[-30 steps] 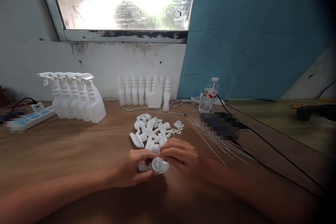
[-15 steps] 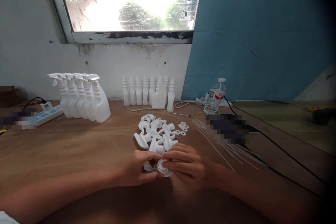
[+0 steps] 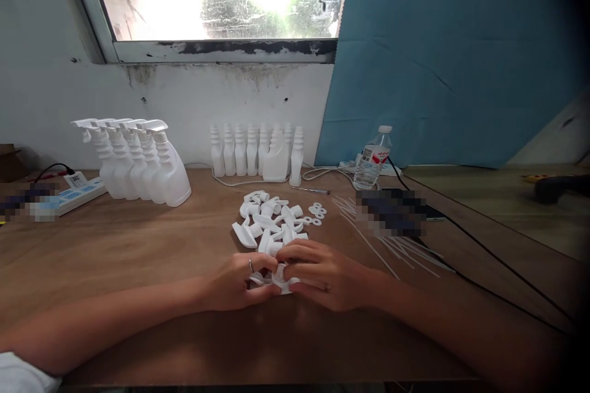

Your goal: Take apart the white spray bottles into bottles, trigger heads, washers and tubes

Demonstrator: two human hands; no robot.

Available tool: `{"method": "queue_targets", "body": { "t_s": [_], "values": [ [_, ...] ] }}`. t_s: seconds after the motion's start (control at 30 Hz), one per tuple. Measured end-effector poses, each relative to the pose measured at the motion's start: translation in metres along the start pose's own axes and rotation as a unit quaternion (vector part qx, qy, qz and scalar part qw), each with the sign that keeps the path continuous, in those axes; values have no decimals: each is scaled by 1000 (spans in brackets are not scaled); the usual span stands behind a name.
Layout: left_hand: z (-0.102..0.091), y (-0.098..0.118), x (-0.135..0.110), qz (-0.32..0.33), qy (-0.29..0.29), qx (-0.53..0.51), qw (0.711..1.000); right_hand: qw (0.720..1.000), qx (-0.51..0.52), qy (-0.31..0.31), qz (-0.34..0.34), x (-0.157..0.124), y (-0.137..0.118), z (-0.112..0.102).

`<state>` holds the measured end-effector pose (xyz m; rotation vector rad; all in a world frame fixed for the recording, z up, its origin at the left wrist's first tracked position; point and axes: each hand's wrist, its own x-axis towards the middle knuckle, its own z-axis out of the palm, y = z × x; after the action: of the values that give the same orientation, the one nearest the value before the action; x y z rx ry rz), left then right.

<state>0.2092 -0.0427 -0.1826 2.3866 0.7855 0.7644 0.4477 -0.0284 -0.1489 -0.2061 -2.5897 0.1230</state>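
Note:
Both my hands meet low on the wooden table (image 3: 138, 245) around one white spray trigger head (image 3: 279, 280). My left hand (image 3: 237, 282), with a ring on one finger, grips its left end. My right hand (image 3: 318, 273) has its fingers curled over the right end and pinched on it. Just beyond my fingers lies a heap of loose white trigger heads (image 3: 270, 221). Several small white ring washers (image 3: 317, 210) sit to the right of that heap.
Finished spray bottles (image 3: 142, 163) stand at the back left, capless white bottles (image 3: 255, 150) at the back middle. Thin white dip tubes (image 3: 391, 245) fan out on the right beside a water bottle (image 3: 372, 159), black cables and a power strip (image 3: 74, 187).
My right hand's fingers have closed further over the trigger head, hiding its round collar. Both hands stay at the same spot by the heap; the camera has shifted slightly.

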Motion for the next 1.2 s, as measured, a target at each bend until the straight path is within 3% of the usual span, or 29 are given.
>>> {"method": "queue_targets", "body": {
  "t_s": [0.3,1.2],
  "values": [
    [-2,-4,2,91,-1,35,995,999,22,-13,22,-1,-1,0],
    [2,-2,6,90,19,-12,996,996,65,-36,55,-6,1,5]
  ]
}}
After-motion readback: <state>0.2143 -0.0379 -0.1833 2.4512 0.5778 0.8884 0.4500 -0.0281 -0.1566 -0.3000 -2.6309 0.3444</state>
